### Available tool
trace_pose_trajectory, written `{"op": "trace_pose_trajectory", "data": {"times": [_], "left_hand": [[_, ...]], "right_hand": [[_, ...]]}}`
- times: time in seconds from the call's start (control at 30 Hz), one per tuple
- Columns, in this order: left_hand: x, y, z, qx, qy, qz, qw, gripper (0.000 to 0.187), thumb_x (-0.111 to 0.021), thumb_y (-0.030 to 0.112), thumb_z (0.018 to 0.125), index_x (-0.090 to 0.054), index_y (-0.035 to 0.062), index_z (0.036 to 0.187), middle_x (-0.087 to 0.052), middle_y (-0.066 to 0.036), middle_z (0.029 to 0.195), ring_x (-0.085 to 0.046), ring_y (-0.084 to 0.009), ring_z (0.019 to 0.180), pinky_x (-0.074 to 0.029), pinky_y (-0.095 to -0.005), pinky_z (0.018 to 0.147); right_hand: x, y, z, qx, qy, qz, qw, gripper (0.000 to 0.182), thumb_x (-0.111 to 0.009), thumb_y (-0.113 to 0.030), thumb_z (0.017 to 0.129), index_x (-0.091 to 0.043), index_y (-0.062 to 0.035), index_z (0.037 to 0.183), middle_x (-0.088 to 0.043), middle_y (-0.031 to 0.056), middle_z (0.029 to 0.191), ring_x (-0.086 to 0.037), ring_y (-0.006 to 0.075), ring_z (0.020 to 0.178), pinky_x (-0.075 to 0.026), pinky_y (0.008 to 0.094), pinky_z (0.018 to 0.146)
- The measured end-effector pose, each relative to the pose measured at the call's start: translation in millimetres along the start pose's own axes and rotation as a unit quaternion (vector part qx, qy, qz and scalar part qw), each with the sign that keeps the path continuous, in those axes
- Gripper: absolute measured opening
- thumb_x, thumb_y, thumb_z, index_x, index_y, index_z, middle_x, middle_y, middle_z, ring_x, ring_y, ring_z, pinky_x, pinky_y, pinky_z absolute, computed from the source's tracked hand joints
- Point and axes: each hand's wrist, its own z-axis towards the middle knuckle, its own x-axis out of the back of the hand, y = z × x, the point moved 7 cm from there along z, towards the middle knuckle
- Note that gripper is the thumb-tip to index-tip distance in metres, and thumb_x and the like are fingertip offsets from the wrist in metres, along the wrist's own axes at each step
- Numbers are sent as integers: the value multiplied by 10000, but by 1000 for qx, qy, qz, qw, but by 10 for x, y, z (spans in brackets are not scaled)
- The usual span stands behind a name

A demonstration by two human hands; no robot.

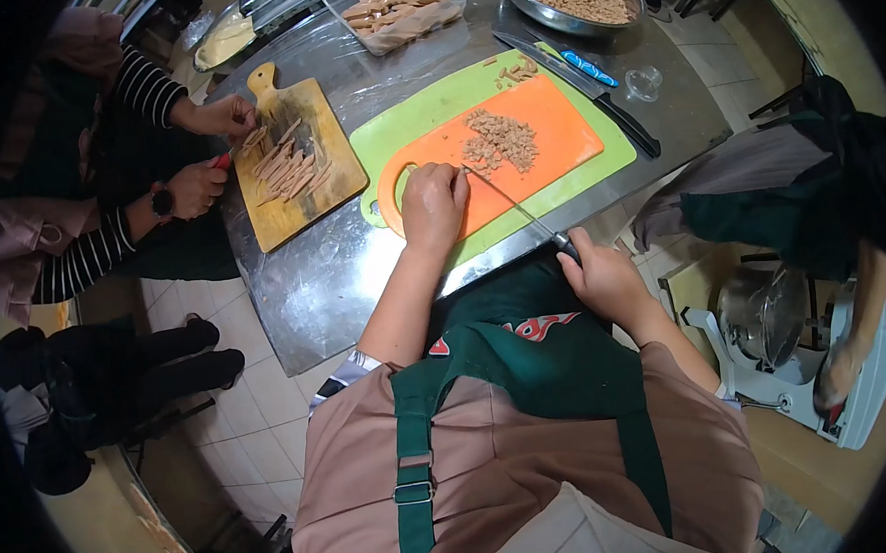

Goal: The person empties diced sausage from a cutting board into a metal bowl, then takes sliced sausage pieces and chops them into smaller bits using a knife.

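My right hand (608, 278) is wrapped round the black handle of a knife (514, 204), whose thin blade points up and left over the orange cutting board (576, 129). Close to the blade's tip, my left hand (433, 209) rests on that board with its fingers curled in; anything under them is hidden. A heap of small chopped brown pieces (501, 141) lies just beyond the blade. The orange board sits on a larger green cutting board (385, 129), which has a few short brown pieces (518, 71) at its far edge.
A co-worker's hands (198, 189) are at a wooden board (334, 112) with brown strips. Behind stand a plastic container (391, 41) of brown blocks and a metal bowl (560, 20). A large knife (594, 93), blue-handled tool (587, 69) and glass dish (643, 84) lie right. Another person stands right.
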Motion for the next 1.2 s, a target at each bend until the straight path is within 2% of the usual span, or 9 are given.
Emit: {"op": "trace_pose_trajectory", "data": {"times": [0.13,0.47,0.63,0.77,0.97,1.07,1.13,1.17,1.2], "left_hand": [[-20,49,-10,-22,5,20,1000,120,-635,83,734,-583,-8,676,-555,-156,681,-542,-324,676,-447,-416,626],[4,-15,-27,-10,5,11,1000,122,-639,81,736,-575,-3,675,-548,-151,675,-537,-320,675,-438,-417,628],[-6,-70,-32,25,-14,-16,999,137,-648,96,740,-578,-5,681,-552,-145,683,-534,-319,678,-437,-415,633],[-1,-22,-29,-9,7,-1,1000,125,-642,83,735,-572,-2,675,-551,-141,684,-533,-314,676,-438,-413,630],[8,23,-25,-27,18,23,999,110,-632,67,730,-566,7,666,-545,-138,677,-535,-309,669,-442,-404,622],[18,59,-32,-28,11,36,999,85,-626,66,730,-585,8,685,-552,-138,685,-539,-309,673,-445,-401,626],[25,75,-13,-28,7,49,998,68,-622,67,732,-605,7,706,-561,-139,696,-543,-310,678,-448,-400,633],[27,68,-3,-27,0,25,999,67,-617,70,737,-627,4,741,-573,-141,711,-548,-309,687,-450,-398,640],[36,53,3,-26,-6,1,1000,86,-612,72,742,-649,2,775,-585,-143,727,-553,-308,696,-453,-396,647]], "right_hand": [[97,-93,-47,32,53,-7,998,256,-504,-261,881,-440,-32,975,-587,214,666,-578,416,646,-454,503,592],[-79,-142,151,46,48,-13,998,256,-512,-253,878,-432,-29,972,-588,196,640,-581,395,620,-458,494,583],[9,15,-20,-5,1,12,1000,263,-493,-278,886,-429,-42,983,-608,226,710,-582,424,677,-441,518,616],[50,-32,-24,3,18,43,999,258,-487,-275,889,-429,-43,985,-606,229,712,-581,425,686,-441,516,623],[16,-105,62,-2,-29,24,999,251,-480,-269,896,-430,-37,977,-606,225,713,-577,428,683,-440,511,624],[-165,-23,235,0,-43,76,996,252,-475,-267,897,-435,-29,972,-601,246,722,-565,448,707,-433,520,641],[-160,-92,379,89,30,123,988,275,-467,-283,915,-447,-25,1008,-579,187,623,-583,358,561,-453,452,524],[-79,-109,393,91,30,124,988,275,-467,-283,915,-447,-25,1008,-579,187,623,-583,358,561,-453,452,524],[-108,-1,394,-11,-68,234,970,290,-462,-295,924,-450,-26,1031,-541,133,582,-551,275,490,-433,391,458]]}}
